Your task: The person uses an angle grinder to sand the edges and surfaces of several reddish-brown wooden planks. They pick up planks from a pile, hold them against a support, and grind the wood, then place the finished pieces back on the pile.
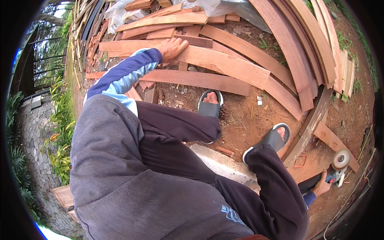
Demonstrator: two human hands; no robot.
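While the dirt [240, 116] is covered from eleven to two o'clock by a pile of boards [168, 21], a long plank [224, 63] at twelve o'clock is touched by the left hand [172, 49], whose fingers are laid across its far edge; whether it is gripped cannot be told. A pale block [220, 162] is seen at five o'clock. Black sandals [209, 109] are worn, one toward one o'clock, the other past three. Near four o'clock a grinder [331, 174] is held by the right hand [321, 186], its body enclosed by the fingers and its round wheel [341, 159] exposed. Between two and three o'clock a small white scrap [259, 101] is seen.
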